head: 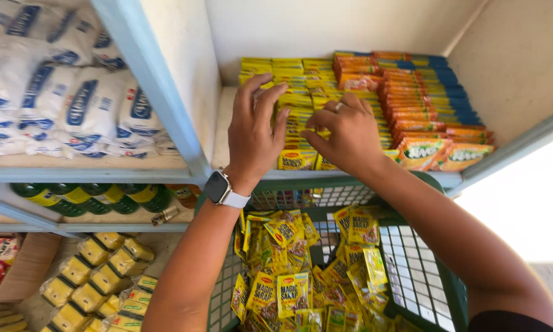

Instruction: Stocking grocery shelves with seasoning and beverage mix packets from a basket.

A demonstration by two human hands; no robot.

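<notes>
Left hand [255, 126], open, and right hand [344, 132], pinching, on small yellow foil sachets [301, 104]; green plastic basket [448, 289] at 6 o'clock.

Both hands are up on the shelf [239, 117] now: the left hand [255, 126], smartwatch [220, 188] on its wrist, spreads flat over the rows of yellow sachets [301, 104], while the right hand [344, 132], just beside it, pinches at the same rows. Right of those rows sit orange packets [411, 101]. Below the shelf, a green basket [448, 283] holds loose yellow sachets in a heap.
</notes>
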